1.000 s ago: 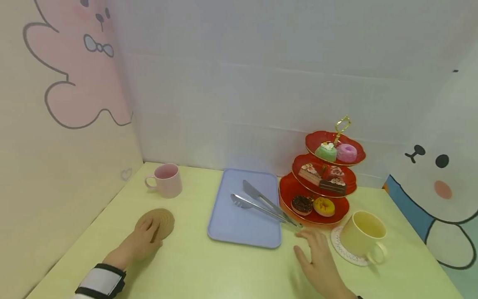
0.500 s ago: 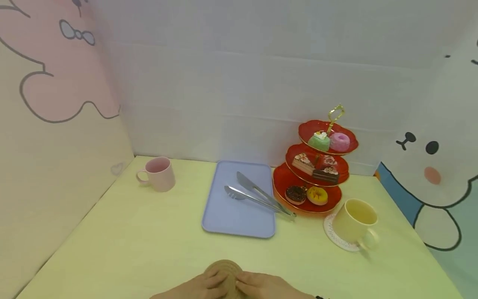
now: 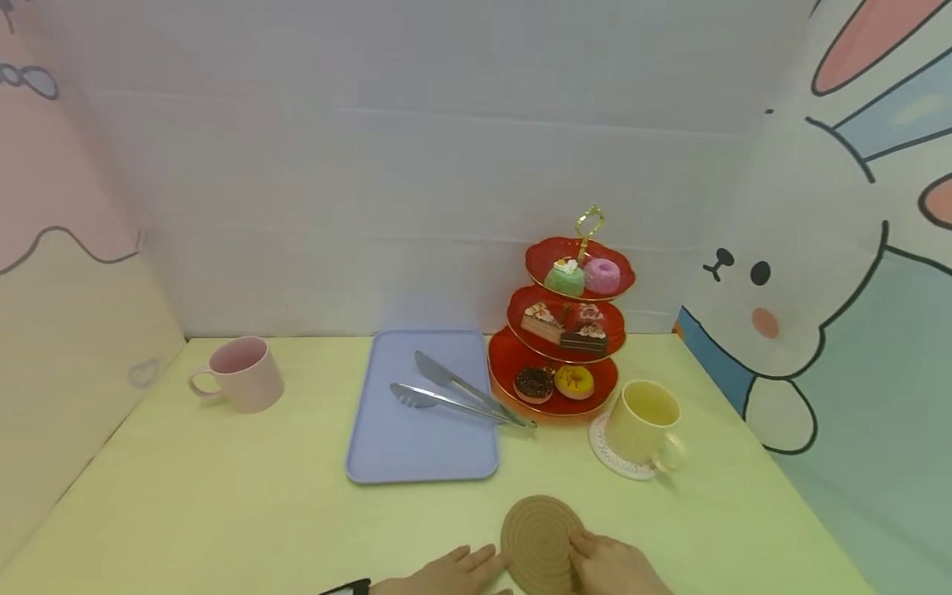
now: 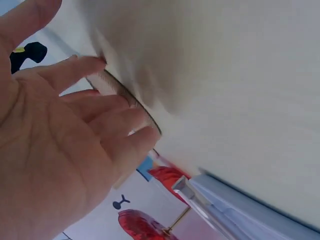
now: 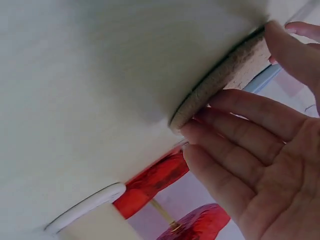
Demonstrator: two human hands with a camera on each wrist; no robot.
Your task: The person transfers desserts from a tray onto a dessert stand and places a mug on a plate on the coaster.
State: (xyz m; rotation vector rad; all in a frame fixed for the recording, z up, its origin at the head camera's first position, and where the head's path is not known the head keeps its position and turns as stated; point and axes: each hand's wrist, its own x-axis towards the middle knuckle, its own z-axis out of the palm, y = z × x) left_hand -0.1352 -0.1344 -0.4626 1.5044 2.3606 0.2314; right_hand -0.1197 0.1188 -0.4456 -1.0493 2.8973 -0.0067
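Note:
A round, flat tan woven coaster (image 3: 539, 539) lies on the yellow table near its front. My left hand (image 3: 449, 573) is at its left side, the longest visible fingertip right at the rim. On the right side, my right hand (image 3: 613, 567) touches the coaster's edge with its fingertips. The right wrist view shows the coaster's rim (image 5: 200, 92) running between my thumb and fingers, which are fairly straight. In the left wrist view the fingers (image 4: 120, 115) are loosely extended along the coaster, with the thumb apart from it.
A blue-lilac tray (image 3: 387, 454) bears metal tongs (image 3: 454, 397) beyond the hands. Behind right stands a red three-tier stand (image 3: 506, 364) with cakes and donuts. A yellow mug (image 3: 632, 426) sits on a white coaster (image 3: 621, 464). At the back left is a pink mug (image 3: 249, 384).
The coaster has travelled from the far left of the table to the front, then a little right. Both hands came together on it; my left hand has since shifted to its rim. The view turned right.

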